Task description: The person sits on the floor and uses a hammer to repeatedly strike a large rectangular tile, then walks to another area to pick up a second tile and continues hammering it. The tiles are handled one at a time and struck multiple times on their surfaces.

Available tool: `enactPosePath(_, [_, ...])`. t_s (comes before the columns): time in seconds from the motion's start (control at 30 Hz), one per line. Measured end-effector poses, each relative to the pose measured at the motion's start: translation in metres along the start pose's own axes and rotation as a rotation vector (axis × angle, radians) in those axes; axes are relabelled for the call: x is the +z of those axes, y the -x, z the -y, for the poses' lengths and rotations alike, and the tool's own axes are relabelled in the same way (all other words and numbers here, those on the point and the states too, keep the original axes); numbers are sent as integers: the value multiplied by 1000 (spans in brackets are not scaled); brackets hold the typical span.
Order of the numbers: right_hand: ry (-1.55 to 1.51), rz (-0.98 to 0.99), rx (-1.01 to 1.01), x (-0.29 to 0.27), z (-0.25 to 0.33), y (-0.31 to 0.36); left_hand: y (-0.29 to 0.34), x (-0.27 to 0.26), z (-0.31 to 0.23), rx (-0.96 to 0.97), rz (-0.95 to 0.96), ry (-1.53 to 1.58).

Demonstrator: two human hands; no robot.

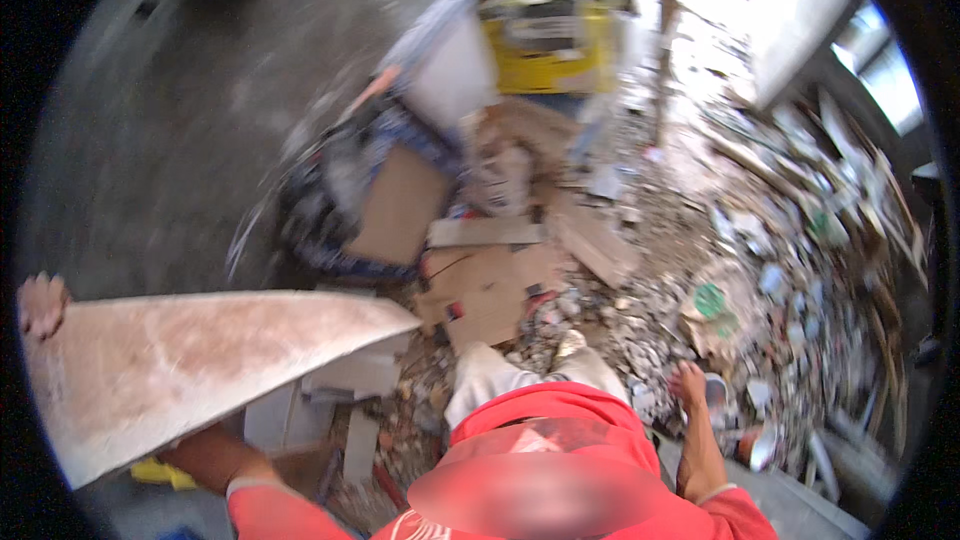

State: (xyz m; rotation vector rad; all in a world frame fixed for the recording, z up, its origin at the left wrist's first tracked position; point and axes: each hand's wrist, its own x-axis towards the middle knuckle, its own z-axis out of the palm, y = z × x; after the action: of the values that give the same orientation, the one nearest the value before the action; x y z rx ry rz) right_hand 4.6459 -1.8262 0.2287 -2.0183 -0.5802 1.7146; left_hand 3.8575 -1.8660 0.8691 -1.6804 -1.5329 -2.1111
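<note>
A pale, dusty board (220, 350) with a pointed end juts out at the left, its surface stained reddish brown. My left arm passes beneath it, and my left hand (42, 306) is closed over its far edge at the left rim of the view. The palm is hidden. Low on the right, my right hand (688, 386) hangs beside my body with the fingers curled in, and I see nothing in them. Just beyond it a dark round object (715, 390) lies on the rubble.
Broken rubble (640, 340) covers the ground around my feet. Ahead lie flattened cardboard (480, 290), an open box (400, 205) and a yellow bag (550, 40). Wood scraps (780, 170) are heaped along the right. Smooth grey floor (200, 140) stretches to the left. Motion blurs much of this.
</note>
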Motion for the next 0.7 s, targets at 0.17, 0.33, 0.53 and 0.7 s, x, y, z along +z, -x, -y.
enactPosePath(0.17, [-189, -119, -127, -30, 20, 5, -40, 185, 53, 2, 109, 15])
enactPosePath(0.33, [-210, -268, -8, -41, -41, 52, -69, 365, 115, 10, 235, 126])
enactPosePath(0.53, [-308, -396, 414, -51, -145, 130, -76, 597, 157, 39, 296, 264])
enactPosePath(0.7, [-529, -575, 616, -44, -152, 148, -64, 785, 178, 156, 201, 284])
